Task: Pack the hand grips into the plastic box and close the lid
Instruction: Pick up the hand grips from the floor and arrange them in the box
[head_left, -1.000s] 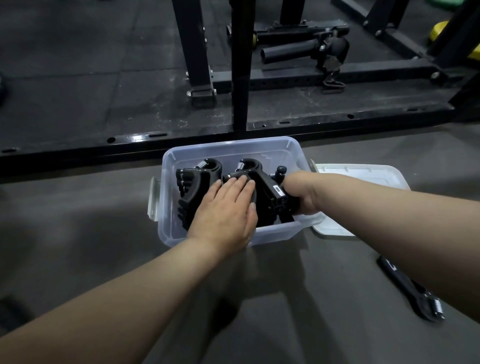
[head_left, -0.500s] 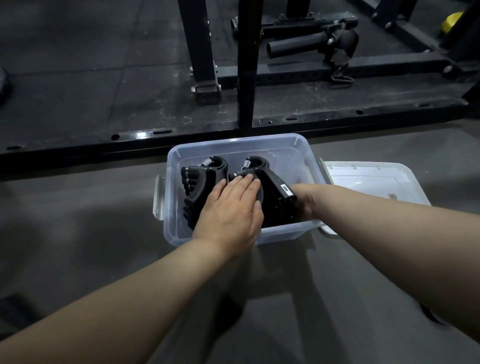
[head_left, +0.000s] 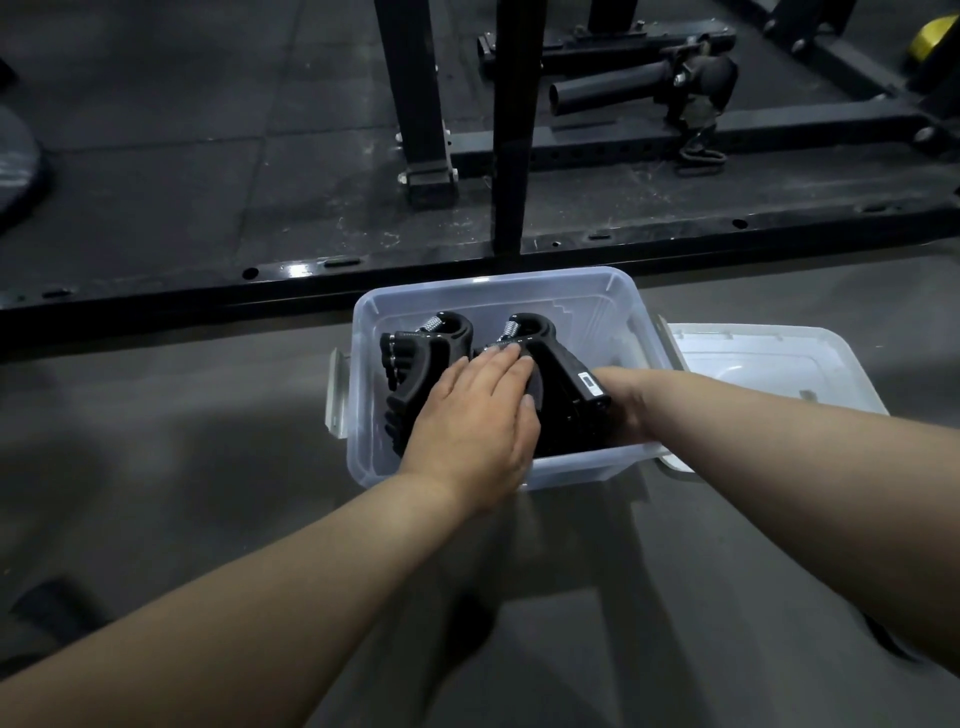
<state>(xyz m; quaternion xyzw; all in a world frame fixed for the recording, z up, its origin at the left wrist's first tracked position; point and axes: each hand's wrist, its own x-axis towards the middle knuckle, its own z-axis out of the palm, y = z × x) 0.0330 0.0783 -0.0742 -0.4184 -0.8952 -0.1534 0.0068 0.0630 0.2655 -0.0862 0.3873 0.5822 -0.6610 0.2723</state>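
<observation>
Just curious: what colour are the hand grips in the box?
The hand grips are black, head view.

I see the plastic box (head_left: 493, 283) on the grey floor. Inside it is a black hand grip (head_left: 415, 364) at its left side and a second hand grip (head_left: 566, 384) toward its right. My left hand (head_left: 478, 421) lies flat across them, fingers straight. My right hand (head_left: 621, 405) reaches in by the box's right wall, its fingers hidden behind the second hand grip. The lid (head_left: 779, 364) lies just right of the box, with a black rack frame (head_left: 509, 130) beyond it.

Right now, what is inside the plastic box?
Black hand grips stand packed inside the plastic box, the left hand lying flat on them. The right hand reaches in beside them; its fingers are hidden.
</observation>
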